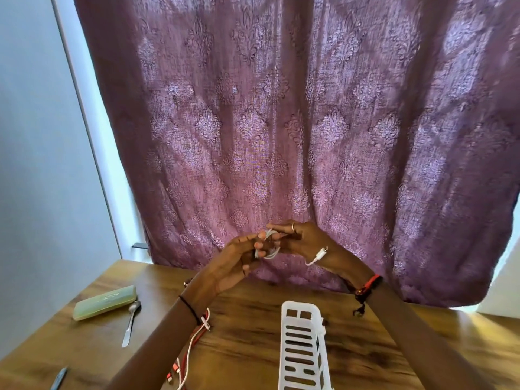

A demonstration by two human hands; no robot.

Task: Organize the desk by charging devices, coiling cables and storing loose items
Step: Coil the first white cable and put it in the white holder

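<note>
Both hands are raised above the wooden desk (pixel 253 333), in front of the curtain. My left hand (pixel 236 260) and my right hand (pixel 304 243) meet on a small bundle of white cable (pixel 268 249), wound into loops between the fingers. The cable's free end with its plug (pixel 319 256) hangs over my right wrist. A second white cable with red cables (pixel 191 347) lies loose on the desk under my left forearm.
A white slotted plastic basket (pixel 302 347) stands at the front middle of the desk. At the left lie a pale green case (pixel 105 302), a metal spoon (pixel 130 322) and a dark pen-like item (pixel 59 378). A purple patterned curtain (pixel 281 122) hangs behind.
</note>
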